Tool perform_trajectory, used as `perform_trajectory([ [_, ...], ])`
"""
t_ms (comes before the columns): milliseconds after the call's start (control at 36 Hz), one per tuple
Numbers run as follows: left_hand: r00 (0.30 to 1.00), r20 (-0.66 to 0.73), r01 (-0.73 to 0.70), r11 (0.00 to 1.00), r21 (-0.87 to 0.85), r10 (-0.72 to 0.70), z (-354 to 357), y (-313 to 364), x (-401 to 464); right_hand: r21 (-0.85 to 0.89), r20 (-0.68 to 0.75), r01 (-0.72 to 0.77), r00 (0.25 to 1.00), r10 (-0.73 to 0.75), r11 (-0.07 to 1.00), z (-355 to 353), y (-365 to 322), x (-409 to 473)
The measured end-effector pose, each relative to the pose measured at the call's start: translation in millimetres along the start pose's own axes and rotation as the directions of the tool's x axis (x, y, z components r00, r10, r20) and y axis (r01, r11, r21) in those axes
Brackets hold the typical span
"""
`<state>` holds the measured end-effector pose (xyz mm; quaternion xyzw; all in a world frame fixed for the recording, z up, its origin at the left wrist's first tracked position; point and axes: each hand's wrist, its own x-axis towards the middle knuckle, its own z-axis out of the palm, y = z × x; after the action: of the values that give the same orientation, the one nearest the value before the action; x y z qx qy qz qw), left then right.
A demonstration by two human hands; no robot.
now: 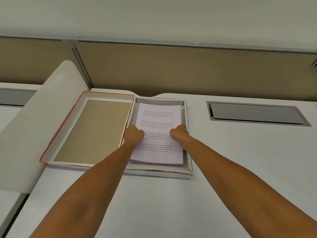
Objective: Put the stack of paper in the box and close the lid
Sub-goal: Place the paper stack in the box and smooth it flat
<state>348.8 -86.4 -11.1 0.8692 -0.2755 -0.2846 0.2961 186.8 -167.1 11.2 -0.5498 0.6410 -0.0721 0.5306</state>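
Note:
A stack of printed paper (159, 115) lies inside the shallow white box (161, 174) on the desk. My left hand (134, 134) is curled on the stack's left edge and my right hand (179, 133) on its right edge, about halfway along; the fingertips are hidden. The lid (109, 97), red outside with a tan inner face, lies inside up on the desk, touching the box's left side.
A white curved panel (42, 117) rises just left of the lid. A metal cable hatch (255, 114) is set in the desk to the right. A tan partition (188, 71) runs along the back. Bare white desk (171, 203) lies in front.

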Motion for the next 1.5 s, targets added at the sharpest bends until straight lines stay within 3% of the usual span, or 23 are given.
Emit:
perform_trajectory([
  [194, 0.997, -0.006, -0.079, 0.996, 0.038, 0.08, 1, -8, -10, -0.013, 0.025, -0.042, 0.999, 0.042, 0.999, 0, 0, -11],
  [583, 0.998, 0.005, 0.059, 0.996, -0.073, -0.059, -5, -5, 1, 0.017, -0.036, -0.045, 0.998, 0.046, 0.999, 5, 1, -9],
  [833, 0.995, 0.096, -0.049, 0.989, 0.14, 0.036, -13, -5, -5, -0.073, -0.005, -0.049, 0.999, 0.049, 0.996, 8, -6, -5],
  [944, 0.981, 0.086, -0.188, 0.961, 0.201, 0.174, -8, -7, -15, -0.092, -0.048, 0.028, 0.998, -0.032, 0.995, 13, -2, -2],
  [1028, 0.909, 0.251, -0.398, 0.871, 0.287, 0.332, -3, -19, -23, -0.273, -0.121, 0.242, 0.952, -0.282, 0.931, 19, -1, 1],
  [1111, 0.846, 0.431, -0.481, 0.797, 0.364, 0.314, -5, -36, -35, -0.393, -0.115, 0.36, 0.894, -0.434, 0.846, 21, -6, 8],
  [1306, 0.823, 0.47, -0.525, 0.742, 0.417, 0.318, -5, -60, -42, -0.505, 0.049, 0.475, 0.849, -0.526, 0.72, 15, -30, 36],
  [1500, 0.834, 0.442, -0.517, 0.749, 0.415, 0.33, 0, -69, -38, -0.656, 0.117, 0.455, 0.85, -0.514, 0.602, 13, -54, 77],
])
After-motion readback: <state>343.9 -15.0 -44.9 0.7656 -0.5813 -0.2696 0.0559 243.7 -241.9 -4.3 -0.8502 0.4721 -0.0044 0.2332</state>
